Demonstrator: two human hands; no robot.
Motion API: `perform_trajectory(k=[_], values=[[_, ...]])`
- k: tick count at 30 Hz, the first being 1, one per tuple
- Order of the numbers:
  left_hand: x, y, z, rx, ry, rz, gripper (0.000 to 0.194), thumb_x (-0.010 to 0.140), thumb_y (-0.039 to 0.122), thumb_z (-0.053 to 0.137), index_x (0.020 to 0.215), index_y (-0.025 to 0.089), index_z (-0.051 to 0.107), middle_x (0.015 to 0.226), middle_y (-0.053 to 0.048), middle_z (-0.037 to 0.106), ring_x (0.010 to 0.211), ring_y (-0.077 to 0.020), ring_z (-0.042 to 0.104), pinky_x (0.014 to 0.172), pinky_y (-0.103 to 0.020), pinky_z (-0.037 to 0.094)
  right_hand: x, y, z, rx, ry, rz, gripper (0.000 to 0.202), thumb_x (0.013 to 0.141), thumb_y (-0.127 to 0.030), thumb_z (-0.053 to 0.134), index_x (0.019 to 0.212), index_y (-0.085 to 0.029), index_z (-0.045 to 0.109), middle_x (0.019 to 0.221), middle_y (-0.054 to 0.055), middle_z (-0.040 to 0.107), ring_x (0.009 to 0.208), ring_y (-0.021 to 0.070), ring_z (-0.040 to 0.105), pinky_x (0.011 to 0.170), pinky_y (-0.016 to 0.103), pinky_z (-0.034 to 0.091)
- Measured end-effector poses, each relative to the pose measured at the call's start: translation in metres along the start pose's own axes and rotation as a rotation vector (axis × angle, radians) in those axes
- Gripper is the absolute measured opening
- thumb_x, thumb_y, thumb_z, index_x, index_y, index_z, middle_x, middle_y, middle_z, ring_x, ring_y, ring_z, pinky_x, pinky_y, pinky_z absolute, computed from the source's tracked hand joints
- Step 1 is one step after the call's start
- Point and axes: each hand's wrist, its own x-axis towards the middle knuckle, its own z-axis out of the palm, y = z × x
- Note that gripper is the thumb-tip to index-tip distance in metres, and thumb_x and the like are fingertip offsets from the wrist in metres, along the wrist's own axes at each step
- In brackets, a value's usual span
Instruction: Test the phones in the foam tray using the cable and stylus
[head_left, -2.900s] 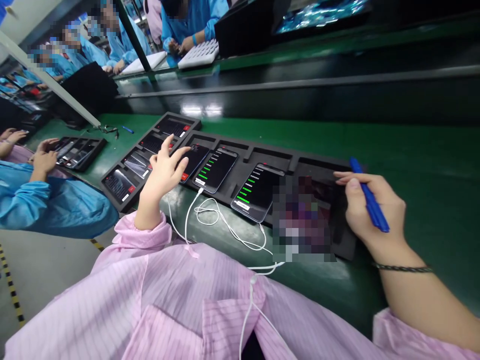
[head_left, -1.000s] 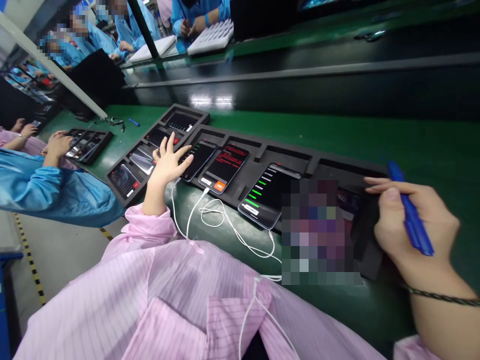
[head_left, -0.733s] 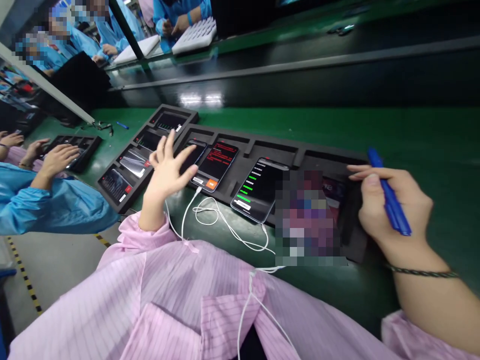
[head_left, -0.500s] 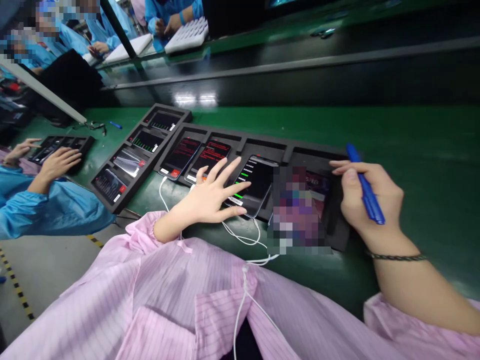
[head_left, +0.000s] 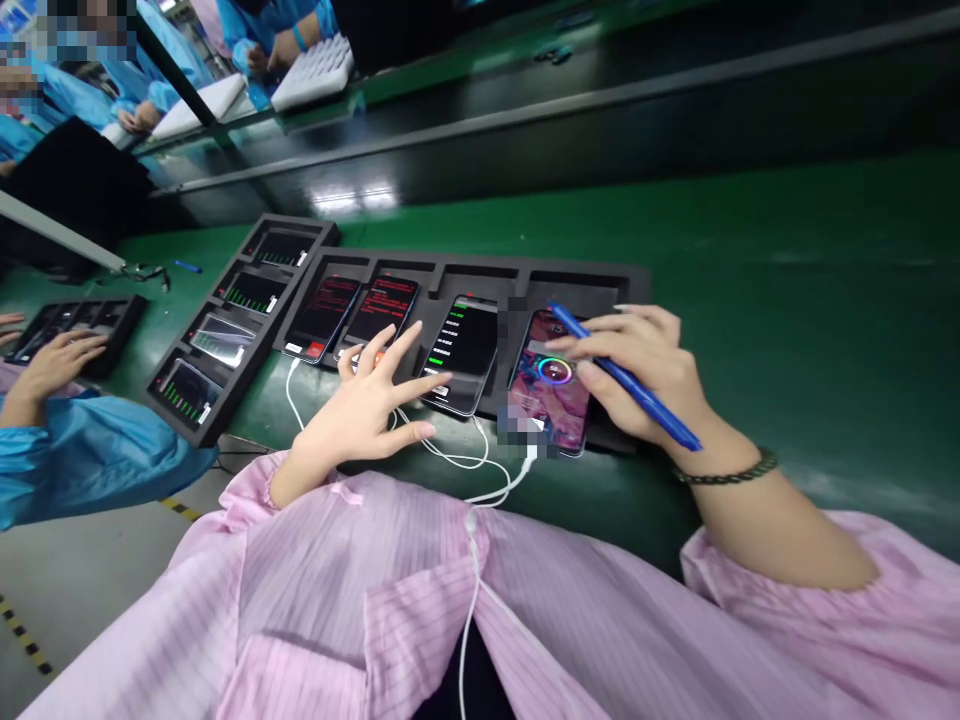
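My right hand (head_left: 645, 370) holds a blue pen (head_left: 637, 385) slantwise, its fingers over the right side of a smartphone (head_left: 551, 400) with a colourful ring on its lit screen. Fingers spread, my left hand (head_left: 375, 400) hovers at the lower edge of a second smartphone (head_left: 465, 345) showing white and green lines; whether it touches cannot be made out. Two more smartphones with red text, one at the far left (head_left: 322, 315) and one beside it (head_left: 382, 310), lie in the same black foam tray (head_left: 480, 275). White cables (head_left: 480, 465) run from the phones' lower ends.
Left of this tray, another black foam tray (head_left: 240, 235) holds several phones. A co-worker's hand (head_left: 64, 360) rests over a further tray (head_left: 124, 325). A loose blue pen (head_left: 187, 266) lies on the green table (head_left: 787, 290). Across the bench, people in blue handle a white tray (head_left: 315, 75).
My right hand has moved left with the pen, from beside the tray to over the rightmost phone, whose screen now shows a coloured ring. My left hand stays spread. The view has shifted right.
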Motion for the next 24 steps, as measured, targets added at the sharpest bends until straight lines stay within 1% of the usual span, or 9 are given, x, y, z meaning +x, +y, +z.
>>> perform_trajectory(k=[3,4,6,9,11,14,17,21,24], values=[[0.004,0.000,-0.002,0.022,0.039,-0.022,0.064,0.093,0.071,0.049,0.147,0.037,0.055,0.173,-0.010,0.010,0.152,-0.0465,0.013,0.114,-0.065,0.017,-0.006,0.000,0.001,-0.019,-0.101,0.077,0.029,0.102,-0.038,0.045,0.089,-0.028,0.068,0.087,0.001,0.072,0.090,0.0223,0.068,0.103,0.050,0.037],[0.006,0.000,-0.003,0.033,0.051,-0.036,0.063,0.094,0.070,0.048,0.147,0.037,0.055,0.173,-0.010,0.010,0.152,-0.0459,0.013,0.114,-0.065,0.017,-0.008,0.001,0.001,-0.065,-0.089,0.113,0.030,0.102,-0.039,0.044,0.089,-0.027,0.069,0.087,0.002,0.072,0.090,0.0231,0.067,0.104,0.052,0.035],[0.012,-0.001,-0.005,0.053,0.061,-0.058,0.063,0.095,0.070,0.047,0.147,0.036,0.055,0.172,-0.011,0.012,0.153,-0.0445,0.014,0.114,-0.064,0.017,-0.009,0.005,0.002,-0.168,0.004,0.174,0.031,0.102,-0.040,0.044,0.091,-0.025,0.069,0.089,0.005,0.072,0.090,0.0255,0.067,0.103,0.055,0.032],[0.027,-0.003,-0.006,0.090,0.063,-0.069,0.064,0.095,0.069,0.046,0.148,0.033,0.054,0.172,-0.012,0.014,0.153,-0.0431,0.015,0.115,-0.063,0.018,-0.008,0.008,0.002,-0.230,0.089,0.219,0.028,0.102,-0.040,0.046,0.096,-0.025,0.069,0.091,0.007,0.072,0.090,0.0279,0.067,0.098,0.055,0.033],[0.041,-0.004,-0.004,0.122,0.069,-0.069,0.065,0.096,0.068,0.046,0.149,0.030,0.053,0.172,-0.014,0.014,0.153,-0.0425,0.015,0.116,-0.064,0.017,-0.007,0.006,0.002,-0.219,0.081,0.206,0.025,0.102,-0.038,0.047,0.097,-0.026,0.068,0.093,0.006,0.073,0.091,0.0278,0.067,0.097,0.053,0.033],[0.060,-0.007,0.001,0.157,0.064,-0.073,0.066,0.096,0.067,0.047,0.148,0.029,0.053,0.171,-0.015,0.015,0.154,-0.0424,0.014,0.117,-0.066,0.014,-0.005,0.000,0.000,-0.192,0.111,0.107,0.020,0.101,-0.034,0.050,0.094,-0.024,0.067,0.091,0.004,0.074,0.089,0.0260,0.069,0.095,0.050,0.033],[0.070,-0.010,0.005,0.162,0.034,-0.095,0.065,0.096,0.066,0.047,0.147,0.028,0.054,0.171,-0.016,0.016,0.154,-0.0429,0.014,0.117,-0.068,0.015,-0.004,-0.005,-0.003,-0.179,0.126,0.050,0.019,0.100,-0.032,0.051,0.094,-0.024,0.067,0.087,0.002,0.075,0.088,0.0245,0.069,0.093,0.048,0.032],[0.060,-0.010,0.001,0.137,0.052,-0.101,0.068,0.097,0.066,0.047,0.154,0.029,0.046,0.172,-0.016,0.012,0.154,-0.0434,0.013,0.116,-0.068,0.017,-0.004,-0.010,-0.011,-0.132,0.123,0.040,0.017,0.099,-0.034,0.052,0.095,-0.026,0.066,0.088,0.001,0.076,0.088,0.0238,0.068,0.094,0.048,0.034],[0.039,-0.009,-0.008,0.123,0.126,-0.120,0.069,0.097,0.065,0.046,0.156,0.030,0.042,0.172,-0.016,0.010,0.154,-0.0440,0.013,0.114,-0.067,0.020,-0.007,-0.014,-0.017,-0.083,0.004,0.117,0.024,0.098,-0.041,0.047,0.091,-0.028,0.066,0.090,0.002,0.076,0.093,0.0265,0.068,0.097,0.051,0.034]])
